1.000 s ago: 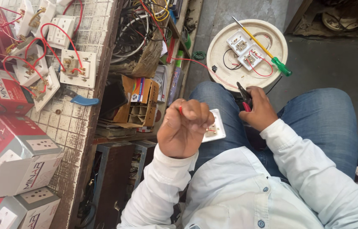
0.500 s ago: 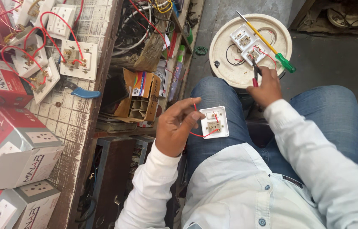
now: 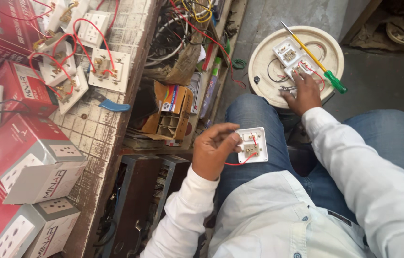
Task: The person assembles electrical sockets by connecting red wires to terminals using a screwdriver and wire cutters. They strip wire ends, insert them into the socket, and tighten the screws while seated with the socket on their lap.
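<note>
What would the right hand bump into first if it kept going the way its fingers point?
Probably the white switch plate on the round tray: the right hand points up at it, fingertips nearly touching. Depth is hard to judge.

A white square socket plate (image 3: pixel 251 145), held back-side up over the lap with its metal terminals exposed and a short red wire looped from its lower edge, while two similar white wired plates (image 3: pixel 294 60) lie on a round cream tray (image 3: pixel 264 62).
</note>
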